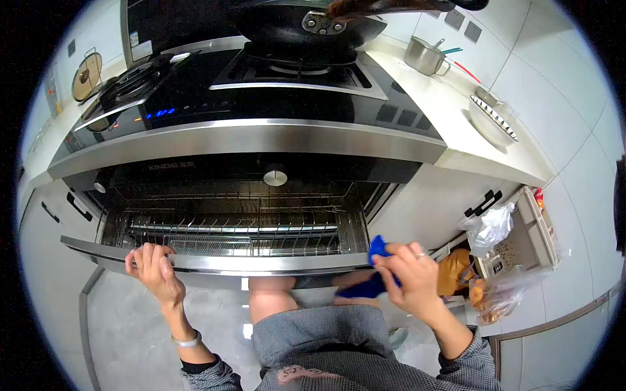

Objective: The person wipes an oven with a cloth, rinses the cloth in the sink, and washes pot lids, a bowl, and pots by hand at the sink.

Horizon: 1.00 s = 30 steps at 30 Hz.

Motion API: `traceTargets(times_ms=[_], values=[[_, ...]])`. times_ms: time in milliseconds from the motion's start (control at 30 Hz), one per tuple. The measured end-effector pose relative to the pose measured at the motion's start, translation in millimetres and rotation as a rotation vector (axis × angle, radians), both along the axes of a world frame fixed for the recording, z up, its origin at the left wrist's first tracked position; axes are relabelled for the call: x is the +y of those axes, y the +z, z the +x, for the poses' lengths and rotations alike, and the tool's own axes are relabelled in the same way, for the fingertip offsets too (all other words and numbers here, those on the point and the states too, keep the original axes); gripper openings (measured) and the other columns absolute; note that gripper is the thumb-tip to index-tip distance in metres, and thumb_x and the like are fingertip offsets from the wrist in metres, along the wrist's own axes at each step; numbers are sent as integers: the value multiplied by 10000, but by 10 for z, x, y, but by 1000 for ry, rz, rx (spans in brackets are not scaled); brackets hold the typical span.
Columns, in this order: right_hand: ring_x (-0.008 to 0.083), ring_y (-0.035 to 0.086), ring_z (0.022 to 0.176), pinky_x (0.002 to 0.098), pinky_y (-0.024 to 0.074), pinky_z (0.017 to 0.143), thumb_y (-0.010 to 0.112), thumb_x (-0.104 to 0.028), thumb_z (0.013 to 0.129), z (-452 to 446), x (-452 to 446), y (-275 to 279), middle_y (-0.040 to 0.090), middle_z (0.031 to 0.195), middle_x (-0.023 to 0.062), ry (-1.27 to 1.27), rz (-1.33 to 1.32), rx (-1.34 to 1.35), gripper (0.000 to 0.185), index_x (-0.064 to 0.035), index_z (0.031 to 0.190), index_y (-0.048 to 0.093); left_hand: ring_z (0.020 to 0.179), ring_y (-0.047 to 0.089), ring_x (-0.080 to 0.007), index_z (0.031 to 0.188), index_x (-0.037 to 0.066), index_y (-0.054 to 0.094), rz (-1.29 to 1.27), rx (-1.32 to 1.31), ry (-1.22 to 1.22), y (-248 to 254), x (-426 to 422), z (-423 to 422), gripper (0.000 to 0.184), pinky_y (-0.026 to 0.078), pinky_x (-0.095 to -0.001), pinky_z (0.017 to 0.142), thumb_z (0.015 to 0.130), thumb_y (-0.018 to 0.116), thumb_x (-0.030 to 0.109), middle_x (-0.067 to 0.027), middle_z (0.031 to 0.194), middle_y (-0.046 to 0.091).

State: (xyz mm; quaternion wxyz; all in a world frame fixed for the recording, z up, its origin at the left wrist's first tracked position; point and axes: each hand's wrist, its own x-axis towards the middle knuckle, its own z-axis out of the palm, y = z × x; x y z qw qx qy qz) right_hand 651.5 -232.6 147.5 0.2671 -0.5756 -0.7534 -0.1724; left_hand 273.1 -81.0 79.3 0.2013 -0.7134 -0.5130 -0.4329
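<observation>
Patterned grey clothing: nearest, low between the two wrists, with bare knees past its hem, under the drawer line.
Left hand: fingers bent over the drawer's rim, touching it; whether they clamp or only rest, I cannot tell. A pale bracelet circles its wrist.
Right hand: thumb and fingers together, clamped on the blue cloth; a ring shows on one finger.
Blue cloth: in the right hand's pinch, one tip poking above the rim, the rest hanging on the near side, just left of that hand.
Drawer front: pulled out, its bright rim running from the left hand to the blue cloth.
Wire rack: inside the drawer, just beyond and between both hands.
Clear bag and white bag: right of the right hand, by an open pale container.
Round knob: on the dark panel beyond the rack, between the hands.
Cooktop: farther beyond both hands, a dark wok on its right burner.
Bowl and metal pot: on the counter, beyond and right of the right hand.
Glass lid: far beyond and left of the left hand, standing tilted.
</observation>
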Motion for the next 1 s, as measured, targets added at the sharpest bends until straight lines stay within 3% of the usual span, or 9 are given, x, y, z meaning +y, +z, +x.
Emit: traceTargets(times_ms=[167,200,333,467,533,667,767,900,1000], values=[[213,545,708,312,438,521,662,-146,672,-154,53,-91,594,869,28,-49,6,-36,217,-136,885,624,848,476,-224,712,78,518,-1,8,17,7,-25,31,335,208,-386,971,889,306,267,-65,743,452],[210,548,711,315,452,510,635,-155,647,-325,73,-43,582,882,24,-74,-157,-85,223,-139,867,598,848,476,-224,712,78,518,-1,10,17,-5,-23,33,335,208,-386,971,889,306,267,-65,743,452],[188,552,752,272,421,521,589,-163,694,-981,474,-298,590,941,16,219,77,-86,249,-100,931,632,851,470,-225,715,72,517,22,-18,-16,-30,-20,4,330,210,-384,965,880,309,268,-65,744,445],[198,552,763,281,434,557,591,-169,723,-989,475,-203,593,979,35,253,160,-72,250,-94,955,644,855,467,-227,719,73,517,28,0,-6,-48,-3,-12,386,211,-384,967,900,264,301,-66,748,437],[209,551,747,296,434,567,603,-162,739,-600,209,-112,598,990,46,111,-193,-22,229,-114,959,648,860,467,-226,716,74,514,13,-7,19,-58,-3,-5,439,207,-380,978,914,229,343,-66,748,434],[262,579,725,361,462,585,681,-99,764,179,-244,-52,618,867,93,-225,27,77,73,-91,820,635,882,460,-231,703,72,506,38,-44,27,-95,19,9,473,195,-372,995,918,211,371,-69,742,424],[273,580,727,358,469,605,688,-65,744,511,-410,-98,609,833,77,-339,101,151,97,-75,825,636,981,456,-238,770,66,555,-75,-67,43,-165,25,-84,457,197,-379,1002,923,240,359,-73,806,474],[294,608,804,358,476,712,665,-5,771,417,-630,-173,640,896,148,-203,169,597,61,7,829,648,1112,416,-267,978,70,583,179,-179,68,-72,-210,342,363,265,-399,976,919,372,359,-106,1061,491],[289,592,898,374,452,820,674,-97,804,16,-644,-280,629,962,147,45,25,907,117,-9,879,659,1096,424,-318,1082,149,584,175,-348,-419,-495,-825,899,544,361,-497,922,814,529,619,-131,1187,405]])
